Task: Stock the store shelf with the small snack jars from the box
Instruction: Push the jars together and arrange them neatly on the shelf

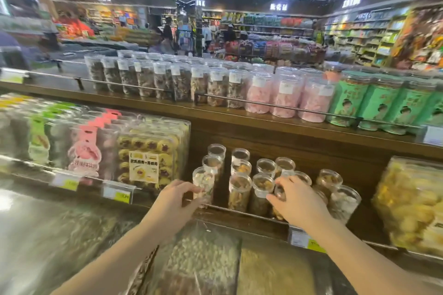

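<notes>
Several small clear snack jars stand in rows on the lower wooden shelf, behind a thin metal rail. My left hand grips the front-left jar, which holds pale white pieces. My right hand wraps around a jar in the front row, mostly hidden by the fingers. Between my hands stand a jar of brown snacks and a darker one. The box is not in view.
Flat pastry trays fill the shelf to the left, and yellow pastry packs sit at the right. The upper shelf carries tall jars and green tins. Bulk snack bins lie below my arms. People stand far down the aisle.
</notes>
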Available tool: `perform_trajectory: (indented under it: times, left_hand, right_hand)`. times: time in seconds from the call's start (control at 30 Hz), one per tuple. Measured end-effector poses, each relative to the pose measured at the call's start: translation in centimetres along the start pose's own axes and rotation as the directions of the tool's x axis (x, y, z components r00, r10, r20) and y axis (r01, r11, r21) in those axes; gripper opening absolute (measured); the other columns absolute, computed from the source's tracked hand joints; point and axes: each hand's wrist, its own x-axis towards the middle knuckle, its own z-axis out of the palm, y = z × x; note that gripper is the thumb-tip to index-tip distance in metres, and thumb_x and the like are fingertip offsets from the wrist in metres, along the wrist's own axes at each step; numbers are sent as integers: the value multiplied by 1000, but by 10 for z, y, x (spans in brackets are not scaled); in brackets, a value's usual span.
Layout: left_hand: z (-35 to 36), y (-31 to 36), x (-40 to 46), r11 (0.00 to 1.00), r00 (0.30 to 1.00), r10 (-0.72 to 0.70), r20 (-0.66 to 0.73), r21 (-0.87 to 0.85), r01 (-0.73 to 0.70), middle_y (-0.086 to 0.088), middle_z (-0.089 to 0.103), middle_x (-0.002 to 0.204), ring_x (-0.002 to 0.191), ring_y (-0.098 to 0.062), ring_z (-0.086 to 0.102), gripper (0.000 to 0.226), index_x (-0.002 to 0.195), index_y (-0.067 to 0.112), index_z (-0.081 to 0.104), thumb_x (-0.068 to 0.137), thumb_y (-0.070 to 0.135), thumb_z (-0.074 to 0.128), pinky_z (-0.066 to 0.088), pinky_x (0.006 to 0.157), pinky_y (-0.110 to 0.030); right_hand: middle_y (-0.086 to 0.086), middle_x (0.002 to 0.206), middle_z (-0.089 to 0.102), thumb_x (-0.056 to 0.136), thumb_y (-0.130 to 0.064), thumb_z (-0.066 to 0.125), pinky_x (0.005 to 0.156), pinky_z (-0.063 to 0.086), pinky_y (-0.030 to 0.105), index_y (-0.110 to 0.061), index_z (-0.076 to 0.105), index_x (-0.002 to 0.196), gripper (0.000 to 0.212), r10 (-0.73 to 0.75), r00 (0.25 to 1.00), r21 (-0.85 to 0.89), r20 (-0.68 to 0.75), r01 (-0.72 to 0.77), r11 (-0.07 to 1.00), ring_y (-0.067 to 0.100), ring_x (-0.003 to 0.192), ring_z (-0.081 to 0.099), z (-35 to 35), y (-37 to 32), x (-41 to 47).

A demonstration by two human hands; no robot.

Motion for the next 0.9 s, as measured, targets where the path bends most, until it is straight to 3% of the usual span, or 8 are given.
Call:
perform_trajectory:
  times: [0.17,0.33,0.47,0.57,0.73,0.83,0.9]
  left_hand:
    - [-31,-20,-1,999,998,43,41,1,-43,17,54,115,94,-1,58,23,118,34,65,96,42,65,43,77,-17]
    - [-44,-34,23,995,993,91,76,22,-93,14,54,121,112,-8,54,27,123,33,65,97,39,64,42,92,-23]
    - [-49,-37,49,986,981,140,132,67,-150,14,53,122,111,-9,55,28,125,35,63,98,43,62,44,91,-26]
    - [-48,-34,71,979,973,180,144,67,-191,16,52,127,110,-7,55,29,126,36,62,98,44,61,44,90,-23]
    - [-27,-24,111,971,963,239,129,-3,-240,14,52,132,120,-4,50,27,125,33,63,99,38,61,39,96,-17]
    - [0,-11,134,975,973,223,52,-35,-221,11,49,133,122,-11,47,25,123,33,63,98,36,62,42,106,-30]
    - [22,-1,152,986,985,167,-39,16,-166,7,44,142,130,-16,42,35,133,31,57,99,39,58,39,111,-35]
  right_hand:
    - [-5,148,48,97,-62,50,94,53,36,-31,45,149,60,22,1000,17,13,-22,1000,20,128,54,5,-50,4]
    - [-4,151,47,96,-62,51,98,54,40,-32,45,148,60,78,996,34,33,-79,996,20,131,52,16,-76,19]
    - [0,155,43,96,-62,51,102,52,39,-34,44,149,61,121,993,61,12,-121,991,23,135,51,24,-88,46]
    - [-1,151,42,97,-60,49,95,55,34,-32,45,148,58,153,988,62,-31,-151,987,21,128,54,30,-95,70]
    - [-2,138,47,100,-53,51,94,54,30,-32,50,143,47,155,984,43,-82,-152,987,18,123,52,34,-101,103]
    - [-2,138,47,101,-46,53,96,53,30,-31,49,145,46,122,990,36,-69,-119,992,17,124,49,36,-98,117]
    - [-1,139,47,101,-40,55,95,54,31,-31,49,146,46,106,993,52,-54,-103,993,17,124,49,35,-96,125]
